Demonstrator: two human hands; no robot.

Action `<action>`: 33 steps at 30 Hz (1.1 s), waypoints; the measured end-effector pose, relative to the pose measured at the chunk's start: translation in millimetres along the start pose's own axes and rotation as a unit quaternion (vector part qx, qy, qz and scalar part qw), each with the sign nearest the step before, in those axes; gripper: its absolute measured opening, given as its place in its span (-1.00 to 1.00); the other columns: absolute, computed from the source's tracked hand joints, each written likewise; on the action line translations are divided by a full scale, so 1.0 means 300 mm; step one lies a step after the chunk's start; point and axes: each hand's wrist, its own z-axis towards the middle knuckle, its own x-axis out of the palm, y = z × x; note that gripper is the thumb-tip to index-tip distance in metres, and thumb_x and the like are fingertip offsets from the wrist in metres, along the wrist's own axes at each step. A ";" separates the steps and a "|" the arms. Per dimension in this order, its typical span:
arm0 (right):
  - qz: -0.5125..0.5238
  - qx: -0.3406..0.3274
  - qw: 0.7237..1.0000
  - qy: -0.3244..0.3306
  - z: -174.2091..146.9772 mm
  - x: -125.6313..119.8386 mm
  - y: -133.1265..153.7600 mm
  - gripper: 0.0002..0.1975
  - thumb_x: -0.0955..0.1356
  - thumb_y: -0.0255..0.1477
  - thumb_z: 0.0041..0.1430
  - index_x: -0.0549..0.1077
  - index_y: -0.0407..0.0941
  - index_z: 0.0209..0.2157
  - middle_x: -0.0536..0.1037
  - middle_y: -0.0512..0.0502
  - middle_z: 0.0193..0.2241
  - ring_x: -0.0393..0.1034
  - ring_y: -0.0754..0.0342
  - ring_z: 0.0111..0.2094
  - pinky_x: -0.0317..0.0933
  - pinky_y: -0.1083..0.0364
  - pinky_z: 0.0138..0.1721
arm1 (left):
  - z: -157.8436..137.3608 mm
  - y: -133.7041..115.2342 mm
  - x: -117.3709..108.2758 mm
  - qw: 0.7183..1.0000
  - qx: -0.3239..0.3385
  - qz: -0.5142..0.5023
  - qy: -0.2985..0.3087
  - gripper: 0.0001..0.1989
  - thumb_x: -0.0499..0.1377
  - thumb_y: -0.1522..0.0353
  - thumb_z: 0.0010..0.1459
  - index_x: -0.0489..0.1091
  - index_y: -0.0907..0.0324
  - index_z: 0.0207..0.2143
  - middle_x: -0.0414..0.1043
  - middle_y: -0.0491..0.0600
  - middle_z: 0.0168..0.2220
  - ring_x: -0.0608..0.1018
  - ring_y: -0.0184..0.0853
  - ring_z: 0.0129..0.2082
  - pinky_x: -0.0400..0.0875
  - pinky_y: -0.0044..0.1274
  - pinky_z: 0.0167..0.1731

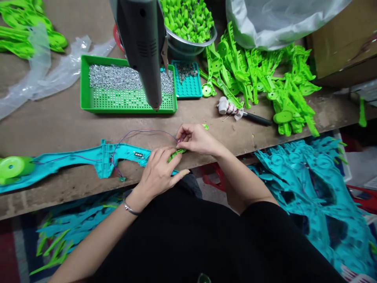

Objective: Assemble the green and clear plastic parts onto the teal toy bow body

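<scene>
A long blue plastic shell half [73,154] lies along the table's front edge, with a round green part [13,168] at its left end. My left hand [159,169] rests over the shell's right end. Its fingers are bent around a small green plastic piece [176,154], while the thumb sticks out. Just above it, my right hand [197,139] pinches thin red and blue wires [141,130] at the green piece. These wires loop left over the shell to a small circuit board [122,179]. A metal spring [138,155] sits inside the shell; its right end is hidden under my hand.
An electric screwdriver [147,59] hangs over a green tray [118,103] of screws. Behind are a teal tray [188,88] and a metal bowl [188,47] of green parts. Right lie green pieces [247,74] and a black-handled tool [256,118]; blue shells [318,196] are piled below the table.
</scene>
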 end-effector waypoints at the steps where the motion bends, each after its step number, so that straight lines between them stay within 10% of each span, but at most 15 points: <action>1: -0.006 -0.002 1.000 -0.001 -0.002 0.001 -0.001 -0.81 0.48 -0.54 -0.08 0.43 -0.17 -0.39 0.51 0.03 -0.51 0.43 0.17 -0.47 0.30 0.17 -0.42 | 0.000 0.002 0.000 1.000 0.007 0.003 0.002 -0.53 0.16 0.09 0.26 0.43 0.27 0.01 0.47 0.23 -0.01 0.44 -0.03 0.02 0.37 -0.22 0.01; 26: 0.009 -0.039 0.999 0.035 -0.018 -0.017 -0.011 -0.78 0.29 -0.61 -0.03 0.42 -0.17 -0.28 0.57 -0.05 -0.37 0.50 0.14 -0.33 0.36 0.17 -0.34 | 0.037 -0.021 0.003 0.987 0.010 0.115 0.108 -0.42 0.17 0.14 0.25 0.34 0.36 0.18 0.39 0.16 -0.16 0.44 -0.04 -0.09 0.40 -0.22 0.06; 33: -0.126 -0.150 0.981 0.007 -0.084 -0.024 -0.008 -0.71 0.30 -0.63 0.02 0.45 -0.16 -0.18 0.61 -0.06 -0.32 0.51 0.09 -0.27 0.36 0.11 -0.26 | 0.019 -0.002 0.020 0.992 0.024 0.097 0.082 -0.41 0.16 0.12 0.25 0.31 0.33 0.20 0.41 0.20 -0.11 0.47 -0.06 -0.04 0.35 -0.16 0.16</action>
